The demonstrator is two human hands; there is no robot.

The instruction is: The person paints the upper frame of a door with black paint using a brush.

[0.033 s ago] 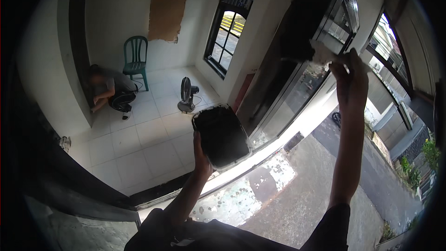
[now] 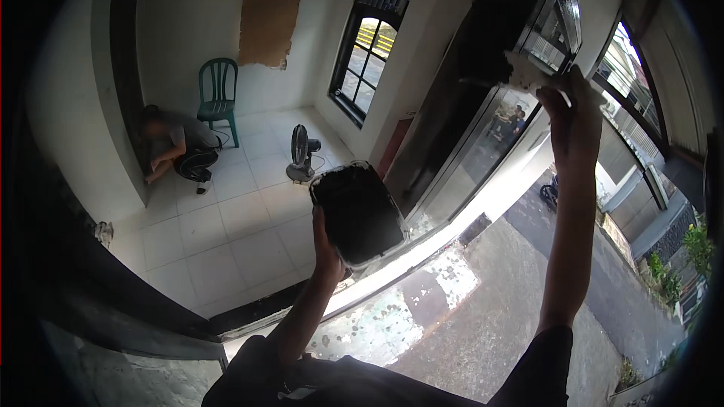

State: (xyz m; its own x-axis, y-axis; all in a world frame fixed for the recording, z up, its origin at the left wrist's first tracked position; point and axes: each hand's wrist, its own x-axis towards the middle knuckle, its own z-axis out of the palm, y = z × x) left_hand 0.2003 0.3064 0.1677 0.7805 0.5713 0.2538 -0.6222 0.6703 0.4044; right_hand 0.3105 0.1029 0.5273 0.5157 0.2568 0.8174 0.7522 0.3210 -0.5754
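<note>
My left hand (image 2: 326, 252) is closed round the side of a rectangular plastic tub (image 2: 404, 240), held up in front of me. Black paint (image 2: 360, 215) covers its inside, with smears along the rim. Raised on the right, my right hand (image 2: 571, 120) pinches a paintbrush (image 2: 526, 71) with a pale, blotched body. The brush points left, its dark tip over the black door frame (image 2: 445, 117). Against that dark surface I cannot tell whether the bristles touch it.
A person (image 2: 185, 143) crouches by a dark doorway inside the tiled room. Behind are a green plastic chair (image 2: 219, 105), a standing fan (image 2: 302, 154) and a barred window (image 2: 366, 53). A raised sill (image 2: 362, 286) separates the room from the concrete outside; a wheel (image 2: 549, 194) shows on the lane.
My right hand and the paintbrush have shifted slightly up and to the right. The tub has barely moved. Figures now show in the door glass, and more of the wheel is visible.
</note>
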